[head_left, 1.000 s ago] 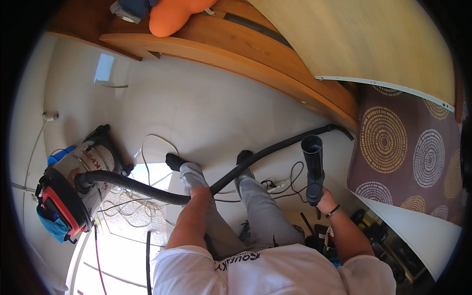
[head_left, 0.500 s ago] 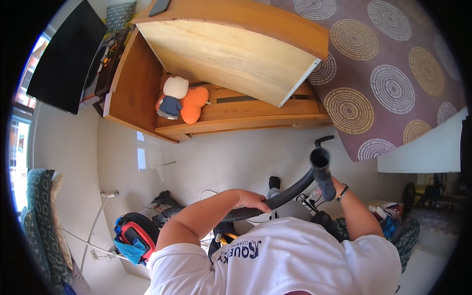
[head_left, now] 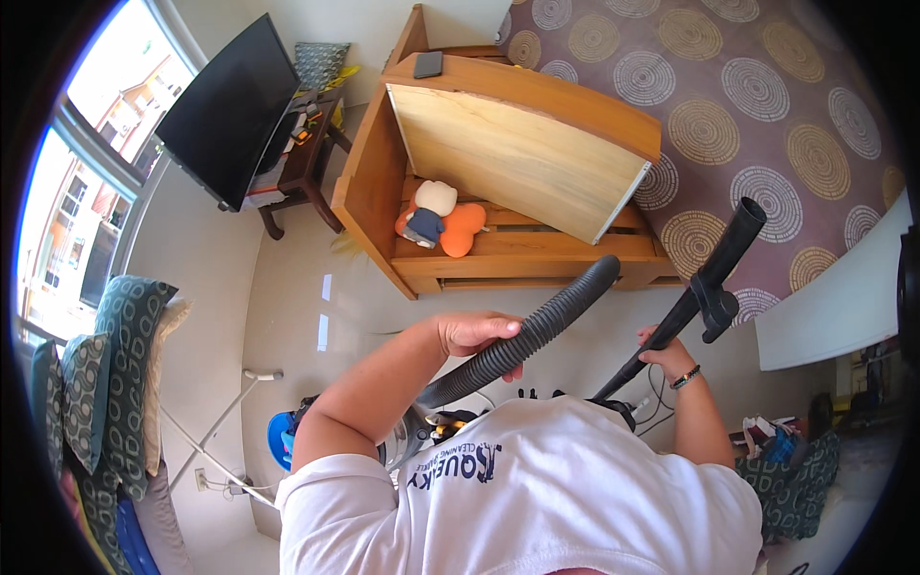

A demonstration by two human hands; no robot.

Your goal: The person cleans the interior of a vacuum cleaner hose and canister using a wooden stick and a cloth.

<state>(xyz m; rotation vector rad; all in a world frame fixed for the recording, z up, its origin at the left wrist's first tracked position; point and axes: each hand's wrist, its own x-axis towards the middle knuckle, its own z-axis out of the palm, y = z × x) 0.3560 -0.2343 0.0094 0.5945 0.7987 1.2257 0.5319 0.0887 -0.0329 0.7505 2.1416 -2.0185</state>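
A ribbed black vacuum hose point(head_left: 537, 331) rises from beside my waist, its far end raised in front of the wooden bench. My left hand point(head_left: 481, 337) is wrapped round the hose partway along, with the thumb on top. In my right hand point(head_left: 668, 353) is a black vacuum tube point(head_left: 678, 314), gripped below its hooked bracket. The tube leans up to the right, its wide open end over the patterned cover. Hose end and tube are apart. Part of a grey vacuum cleaner point(head_left: 407, 436) shows by my left side; my body hides the tube's lower end.
Ahead stands a wooden bench point(head_left: 369, 206) with a tilted panel point(head_left: 517, 158), holding a plush toy point(head_left: 433, 201) and an orange cushion point(head_left: 465, 230). A television point(head_left: 230, 110) is at far left, a patterned cover point(head_left: 690, 134) at right. Green cushions point(head_left: 129, 355) and a metal rack point(head_left: 206, 446) are leftward.
My view has shifted. The tube has swung upward and right and now shows its length. The hose end stands free, apart from the tube; earlier the two overlapped near my right hand.
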